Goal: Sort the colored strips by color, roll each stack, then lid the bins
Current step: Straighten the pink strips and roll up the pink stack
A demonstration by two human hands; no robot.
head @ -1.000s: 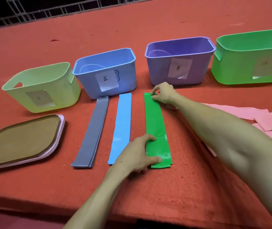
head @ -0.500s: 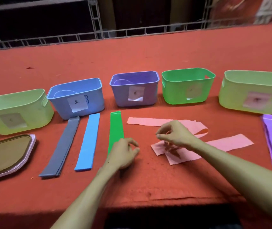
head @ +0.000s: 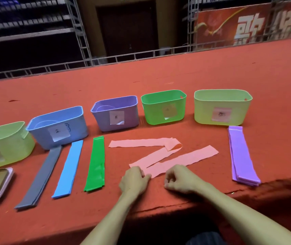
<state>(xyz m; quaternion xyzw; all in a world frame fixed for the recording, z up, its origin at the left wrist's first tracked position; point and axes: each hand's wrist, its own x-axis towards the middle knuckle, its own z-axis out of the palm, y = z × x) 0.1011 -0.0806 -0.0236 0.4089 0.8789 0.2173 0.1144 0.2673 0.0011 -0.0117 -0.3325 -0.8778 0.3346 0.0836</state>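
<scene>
Strips in pink lie crossed — I see the left hand pinch their near end; at its 3 o'clock the right hand is curled, holding nothing.

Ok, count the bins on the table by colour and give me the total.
Yellow-green bins: 2
Blue bin: 1
Purple bin: 1
Green bin: 1
Total: 5
</scene>
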